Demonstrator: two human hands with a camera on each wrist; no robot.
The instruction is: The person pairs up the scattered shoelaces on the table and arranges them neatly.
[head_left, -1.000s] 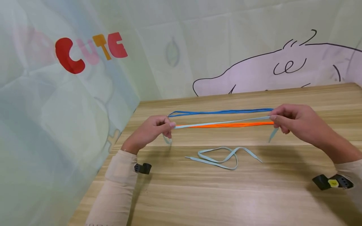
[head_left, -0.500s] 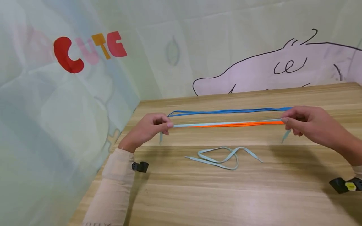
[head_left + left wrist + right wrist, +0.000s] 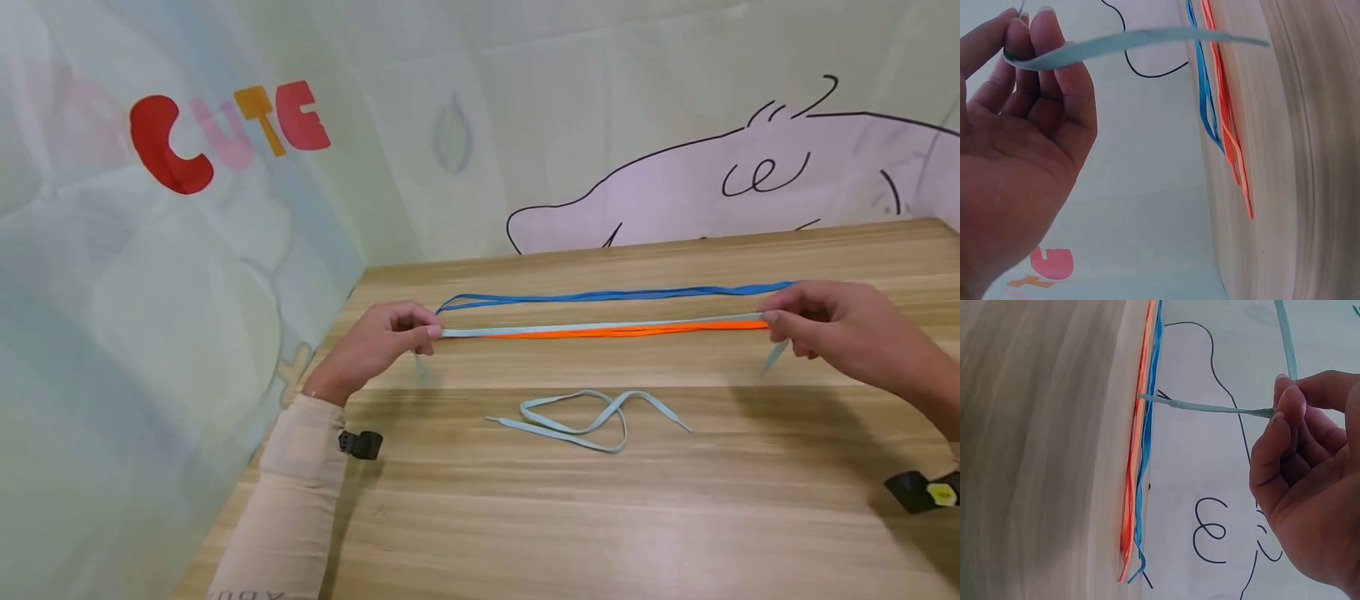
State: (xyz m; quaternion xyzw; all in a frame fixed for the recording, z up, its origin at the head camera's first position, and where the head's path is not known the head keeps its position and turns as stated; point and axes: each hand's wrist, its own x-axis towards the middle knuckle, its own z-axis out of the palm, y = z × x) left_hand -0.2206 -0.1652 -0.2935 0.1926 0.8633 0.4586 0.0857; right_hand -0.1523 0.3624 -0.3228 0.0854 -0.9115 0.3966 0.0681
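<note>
A pale mint-green shoelace (image 3: 540,327) is stretched straight between the two hands, raised above the table. My left hand (image 3: 390,337) pinches it near one end between thumb and finger, and the short tail (image 3: 1147,39) hangs free past the fingers. Near the other end my right hand (image 3: 832,329) pinches it the same way, its tail (image 3: 1210,408) dangling too. Behind the stretched lace, orange shoelaces (image 3: 637,331) lie lengthwise on the table, partly overlapped by it in the head view. Blue shoelaces (image 3: 600,296) lie parallel, farther back.
A second mint-green shoelace (image 3: 573,429) lies loosely looped on the wooden table (image 3: 525,525), nearer the person. A printed cloth backdrop (image 3: 420,133) rises along the table's back and left edges. Each wrist wears a black camera strap (image 3: 362,444).
The hands have moved apart, the right one farther right and the left slightly left. The mint-green lace between them is now longer and nearly level along the orange laces.
</note>
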